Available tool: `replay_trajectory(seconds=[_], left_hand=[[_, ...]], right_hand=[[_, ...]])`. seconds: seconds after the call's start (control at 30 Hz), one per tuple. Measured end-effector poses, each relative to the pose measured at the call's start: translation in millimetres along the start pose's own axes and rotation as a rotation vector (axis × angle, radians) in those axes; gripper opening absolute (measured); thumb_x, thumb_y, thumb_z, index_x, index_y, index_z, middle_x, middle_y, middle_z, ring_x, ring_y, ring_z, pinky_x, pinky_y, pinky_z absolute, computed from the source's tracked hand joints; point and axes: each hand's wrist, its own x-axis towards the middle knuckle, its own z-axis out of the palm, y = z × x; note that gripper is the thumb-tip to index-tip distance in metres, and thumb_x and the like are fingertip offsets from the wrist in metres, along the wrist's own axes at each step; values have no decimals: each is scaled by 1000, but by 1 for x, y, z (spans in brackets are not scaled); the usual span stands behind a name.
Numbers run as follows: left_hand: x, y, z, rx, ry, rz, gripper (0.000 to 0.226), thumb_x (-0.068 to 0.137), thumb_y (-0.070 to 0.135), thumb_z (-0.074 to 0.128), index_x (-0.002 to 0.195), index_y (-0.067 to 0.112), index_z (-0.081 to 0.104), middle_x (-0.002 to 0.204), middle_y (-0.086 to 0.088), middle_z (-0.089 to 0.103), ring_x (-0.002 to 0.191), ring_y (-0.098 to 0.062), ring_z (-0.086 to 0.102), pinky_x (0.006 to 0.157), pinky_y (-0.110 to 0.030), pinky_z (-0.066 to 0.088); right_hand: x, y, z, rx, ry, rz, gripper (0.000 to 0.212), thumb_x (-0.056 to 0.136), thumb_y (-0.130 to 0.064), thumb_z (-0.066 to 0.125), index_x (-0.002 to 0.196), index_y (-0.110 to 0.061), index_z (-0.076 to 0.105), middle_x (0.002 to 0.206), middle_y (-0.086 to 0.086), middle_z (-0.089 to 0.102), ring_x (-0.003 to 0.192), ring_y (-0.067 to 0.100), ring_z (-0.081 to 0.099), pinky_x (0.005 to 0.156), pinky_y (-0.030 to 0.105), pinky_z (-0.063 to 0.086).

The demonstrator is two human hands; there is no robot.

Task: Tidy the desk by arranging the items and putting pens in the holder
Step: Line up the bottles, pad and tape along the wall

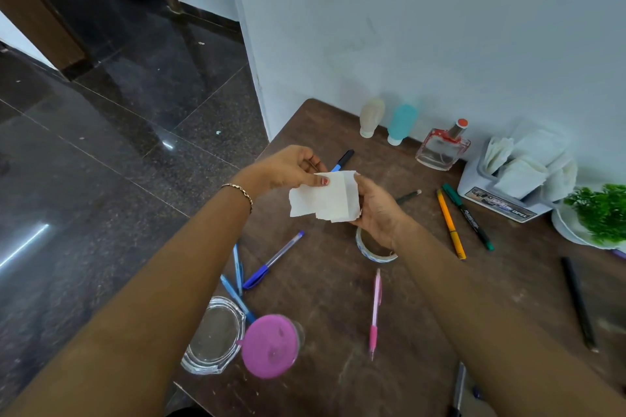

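Both hands are raised above the table [423, 315] and share one white tissue [325, 201]: the left hand [288, 167] pinches its upper edge between thumb and fingers, and the right hand [376, 210] grips its right side from below. Pens lie scattered flat on the table. A blue pen [272, 261] and two light-blue pens [238, 267] lie near the left edge, a pink pen [375, 311] lies in the middle, and an orange pen [450, 223] lies just beside a green marker [469, 215] on the right. A tape roll [372, 250] sits partly hidden under the right wrist. The white holder [501, 203] stands by the wall, with tissues stuffed in it.
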Motion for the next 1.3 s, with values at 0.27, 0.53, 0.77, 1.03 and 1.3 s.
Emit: replay_trajectory(seconds=[0.27,0.53,0.77,1.03,1.3], left_hand=[[6,2,17,13,28,11,45,74,24,81,110,14,56,107,-7,64,94,-19,60,77,-28,52],[-8,-25,14,47,-27,-50,51,73,14,81,116,10,54,90,0,62,80,-10,60,67,-19,50],[-24,-38,5,35,-22,-104,39,79,13,76,114,0,65,107,-13,70,91,-20,66,78,-29,56],[-41,-11,12,-515,87,-74,18,89,24,65,102,13,59,99,-3,67,92,-17,63,75,-29,53],[-24,16,56,-422,246,-109,28,89,26,66,108,12,51,107,-7,63,89,-17,63,65,-27,54]], right_hand=[[6,3,-3,-252,157,-89,18,88,-30,66,94,-15,59,99,2,63,89,21,62,82,34,54],[3,5,4,-145,117,-87,20,92,-25,60,105,-9,60,93,0,65,85,18,66,61,27,55],[-2,4,6,-102,205,-76,32,93,-27,59,121,-11,53,107,4,59,92,21,62,81,33,54],[-12,10,4,-35,127,-57,36,95,-27,55,128,-12,51,120,7,60,104,24,62,88,36,54],[-23,5,-3,218,-22,-12,53,98,-54,33,126,-14,55,114,12,68,100,30,68,81,39,57]])
